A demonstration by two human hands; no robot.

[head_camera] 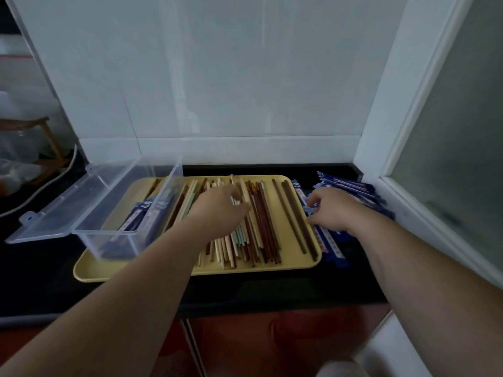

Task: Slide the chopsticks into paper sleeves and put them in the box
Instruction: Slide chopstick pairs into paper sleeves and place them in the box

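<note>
No text readable anywhere in view. Blue paper sleeves piled on the counter right of the yellow tray carry white printing, a column of small marks along each one, clearest on the front sleeve; all too blurred and dim to make out a letter or number. Same white marks on the sleeves inside the clear box, smeared by the plastic wall, also illegible.
</note>
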